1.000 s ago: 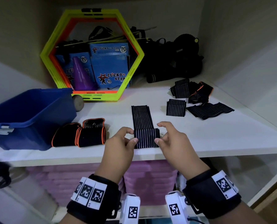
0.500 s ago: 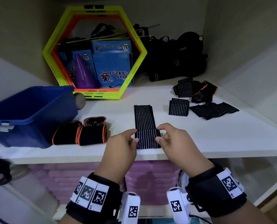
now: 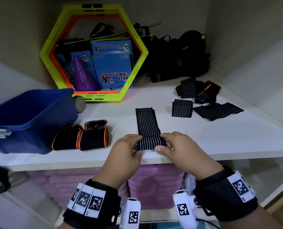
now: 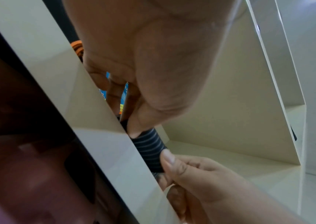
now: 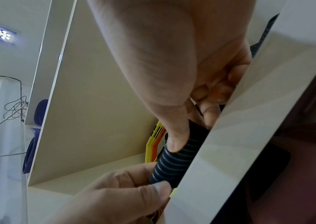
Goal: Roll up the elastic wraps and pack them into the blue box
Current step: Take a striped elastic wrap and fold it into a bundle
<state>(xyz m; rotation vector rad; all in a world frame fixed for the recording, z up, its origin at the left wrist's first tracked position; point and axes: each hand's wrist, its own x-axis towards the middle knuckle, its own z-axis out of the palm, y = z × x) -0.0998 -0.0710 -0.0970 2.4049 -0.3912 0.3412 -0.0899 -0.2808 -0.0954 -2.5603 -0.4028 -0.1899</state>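
Note:
A black striped elastic wrap [image 3: 147, 124] lies lengthwise on the white shelf [image 3: 203, 139], its near end rolled up at the front edge. My left hand [image 3: 129, 147] pinches the roll's left end and my right hand [image 3: 175, 144] pinches its right end. The left wrist view shows the striped roll [image 4: 149, 150] between both thumbs; the right wrist view shows the same roll [image 5: 174, 160]. The blue box [image 3: 27, 119] stands at the shelf's left. Two rolled black wraps with orange trim [image 3: 81, 136] lie beside it. Several unrolled striped wraps [image 3: 205, 100] lie at the right.
A yellow-green hexagon frame [image 3: 94, 53] leans at the back, with blue packets [image 3: 112, 63] and a purple cone [image 3: 83, 75] behind it. Black bags and straps [image 3: 183, 55] fill the back right corner. A grey roller [image 3: 79, 103] sits behind the box. Purple mats [image 3: 154, 184] lie under the shelf.
Both hands have turned the roll further away from me, so the rolled part is thicker and the flat length of wrap is shorter.

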